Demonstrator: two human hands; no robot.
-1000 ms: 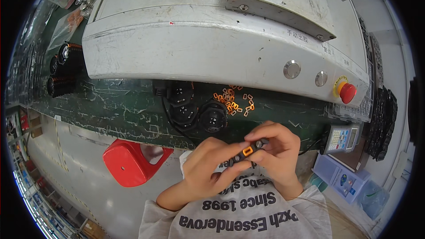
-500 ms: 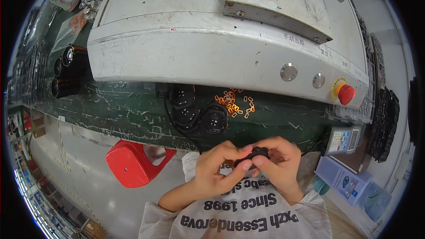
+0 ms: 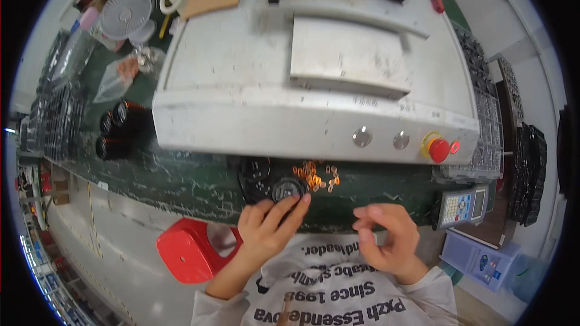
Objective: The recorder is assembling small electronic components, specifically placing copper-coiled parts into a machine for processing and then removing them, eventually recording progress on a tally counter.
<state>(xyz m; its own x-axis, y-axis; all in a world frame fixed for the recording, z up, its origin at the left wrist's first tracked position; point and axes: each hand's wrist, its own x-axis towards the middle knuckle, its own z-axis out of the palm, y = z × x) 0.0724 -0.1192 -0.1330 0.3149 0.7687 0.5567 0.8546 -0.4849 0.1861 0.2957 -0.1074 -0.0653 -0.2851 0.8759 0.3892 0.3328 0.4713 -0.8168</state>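
My left hand [image 3: 270, 228] reaches to the near edge of the green bench, its fingers stretched out and apart. Their tips meet the near side of a black round part [image 3: 286, 189]; I cannot see any grip on it. Behind and to its left sit more black round parts [image 3: 256, 172], partly overlapping. My right hand [image 3: 389, 238] hovers in front of the bench with loosely bent fingers, the thumb apart, and nothing visible between them. Several small orange rectangular loops [image 3: 312, 178] lie scattered just right of the black parts.
A large white machine [image 3: 241, 124] with silver buttons and a red emergency button [image 3: 439, 150] stands behind. At right is a keypad unit [image 3: 462, 207]. Black cylindrical stacks [image 3: 115, 148] and a small fan [image 3: 125, 15] are at left; a red stool [image 3: 184, 250] stands below.
My hands have separated; the black round part they held together is no longer between them. The left went forward to the black parts, the right stayed low at right. The view has shifted.
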